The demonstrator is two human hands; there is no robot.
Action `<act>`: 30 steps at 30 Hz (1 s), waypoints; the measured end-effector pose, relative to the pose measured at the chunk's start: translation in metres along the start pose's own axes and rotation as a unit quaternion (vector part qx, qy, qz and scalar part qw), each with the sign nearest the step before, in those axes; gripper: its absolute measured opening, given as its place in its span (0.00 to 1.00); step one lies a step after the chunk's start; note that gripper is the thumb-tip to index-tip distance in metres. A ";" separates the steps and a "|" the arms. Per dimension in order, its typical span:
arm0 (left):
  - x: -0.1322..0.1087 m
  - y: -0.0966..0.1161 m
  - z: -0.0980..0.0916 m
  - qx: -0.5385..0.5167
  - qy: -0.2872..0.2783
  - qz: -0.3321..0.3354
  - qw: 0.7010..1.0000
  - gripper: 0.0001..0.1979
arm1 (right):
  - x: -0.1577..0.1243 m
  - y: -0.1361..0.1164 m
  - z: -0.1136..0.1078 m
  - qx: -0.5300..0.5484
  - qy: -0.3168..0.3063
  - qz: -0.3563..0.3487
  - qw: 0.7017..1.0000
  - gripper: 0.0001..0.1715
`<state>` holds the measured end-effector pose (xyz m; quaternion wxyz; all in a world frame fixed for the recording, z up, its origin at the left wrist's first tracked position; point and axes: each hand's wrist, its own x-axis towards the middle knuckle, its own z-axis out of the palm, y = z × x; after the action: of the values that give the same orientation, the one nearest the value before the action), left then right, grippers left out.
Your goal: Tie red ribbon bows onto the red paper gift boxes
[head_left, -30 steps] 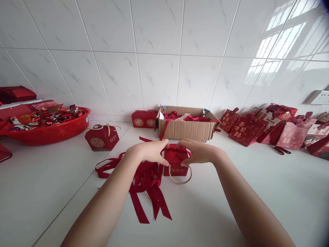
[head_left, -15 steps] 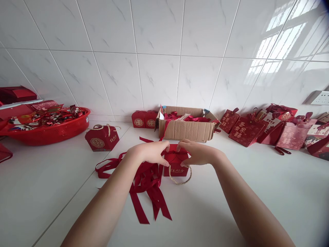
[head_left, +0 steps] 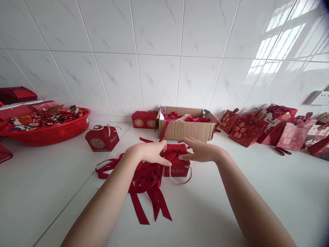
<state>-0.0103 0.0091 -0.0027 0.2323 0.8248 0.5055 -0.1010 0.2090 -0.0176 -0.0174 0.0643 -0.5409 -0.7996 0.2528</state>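
A small red gift box [head_left: 177, 171] with gold lettering stands on the white surface in front of me. A dark red ribbon [head_left: 177, 151] lies across its top, and a gold rope handle [head_left: 180, 184] hangs down its front. At the box's left edge is my left hand [head_left: 151, 152], thumb stretched out and fingers bent; whether it touches the box I cannot tell. Over the right side of the top, my right hand [head_left: 202, 151] has its thumb and fingers spread, with nothing gripped. Loose red ribbons [head_left: 146, 178] are heaped left of the box, partly under my left forearm.
A cardboard box [head_left: 186, 131] holding red ribbons stands by the tiled wall. Another gift box [head_left: 102, 138] with a rope handle is at left, near a red basin [head_left: 51, 132] full of wrapped sweets. Two small red boxes [head_left: 144, 119] and several gift bags [head_left: 248, 131] stand farther back.
My right hand has opened, its fingers lifting and spreading off the box's top edge. More of the lid and ribbon shows. My left hand has shifted slightly left.
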 end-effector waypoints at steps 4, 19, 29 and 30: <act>0.004 -0.005 0.000 -0.023 0.014 -0.006 1.000 0.31 | 0.005 0.009 -0.003 0.001 0.030 0.082 0.996 0.32; 0.019 -0.007 0.003 -0.064 0.028 0.000 0.998 0.30 | 0.023 0.025 0.002 0.079 -0.024 0.086 0.993 0.18; 0.024 -0.011 0.004 -0.042 0.021 0.023 0.999 0.24 | 0.021 0.026 -0.001 0.060 -0.042 0.027 0.997 0.25; 0.024 -0.010 0.004 -0.041 0.019 0.021 0.999 0.24 | 0.021 0.026 -0.001 0.061 -0.044 0.020 0.997 0.24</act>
<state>-0.0079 0.0303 -0.0186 0.2582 0.8268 0.4961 -0.0603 0.2219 0.0091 -0.0326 0.0563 -0.5402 -0.7739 0.3257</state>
